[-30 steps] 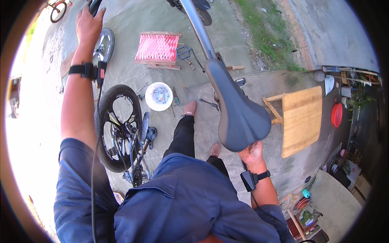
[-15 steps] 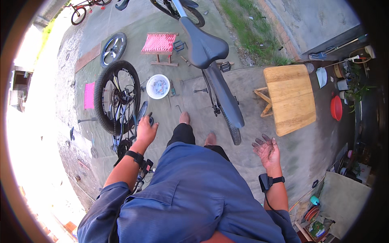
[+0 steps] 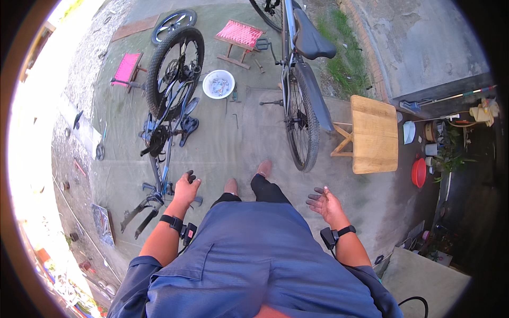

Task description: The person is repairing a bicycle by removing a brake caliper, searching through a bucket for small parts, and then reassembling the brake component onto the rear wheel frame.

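Observation:
My left hand (image 3: 185,191) hangs empty with its fingers apart, beside an upside-down bicycle (image 3: 164,148). That bicycle rests on its saddle (image 3: 188,129) and handlebar, its rear wheel (image 3: 175,71) in the air; the fork (image 3: 140,214) holds no wheel. On the other side, my right hand (image 3: 327,205) is held out with its dark-smudged fingers spread and nothing in them. Ahead of it an upright bicycle (image 3: 302,114) with a black saddle and mudguard stands on the ground. Neither hand touches anything.
A white basin (image 3: 218,85) with small parts stands between the bicycles, near an L-shaped hex key (image 3: 235,121). Two pink-topped folding stools (image 3: 240,33) and a loose wheel (image 3: 174,26) lie farther off. A wooden folding table (image 3: 374,135) and red basin (image 3: 418,173) are at right.
My viewpoint has moved back and turned, so the upside-down bicycle's bare fork now shows. My feet have shifted to new spots. Both hands stay empty, the right nearer my body.

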`<action>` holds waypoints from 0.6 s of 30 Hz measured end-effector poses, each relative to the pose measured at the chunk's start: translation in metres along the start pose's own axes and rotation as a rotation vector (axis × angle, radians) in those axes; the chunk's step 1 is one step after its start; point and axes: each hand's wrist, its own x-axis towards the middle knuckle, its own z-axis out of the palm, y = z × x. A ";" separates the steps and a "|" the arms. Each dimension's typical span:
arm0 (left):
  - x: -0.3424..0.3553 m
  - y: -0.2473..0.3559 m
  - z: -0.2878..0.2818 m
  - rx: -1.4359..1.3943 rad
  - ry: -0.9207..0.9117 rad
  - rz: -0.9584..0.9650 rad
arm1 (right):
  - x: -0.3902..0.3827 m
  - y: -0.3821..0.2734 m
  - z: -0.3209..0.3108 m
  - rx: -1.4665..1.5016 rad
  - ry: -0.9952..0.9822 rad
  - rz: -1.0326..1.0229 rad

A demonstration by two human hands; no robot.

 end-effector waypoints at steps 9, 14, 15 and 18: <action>-0.236 -0.139 0.005 -0.524 0.374 -0.542 | 0.031 0.009 0.077 -0.490 -0.237 0.040; -0.361 -0.178 0.097 -0.559 0.466 -0.717 | 0.049 0.025 0.061 -0.702 -0.316 0.079; -0.372 -0.173 0.112 -0.583 0.487 -0.738 | 0.055 0.019 0.054 -0.702 -0.349 0.083; -0.422 -0.182 0.166 -0.725 0.549 -0.776 | 0.052 0.021 0.043 -0.796 -0.323 0.121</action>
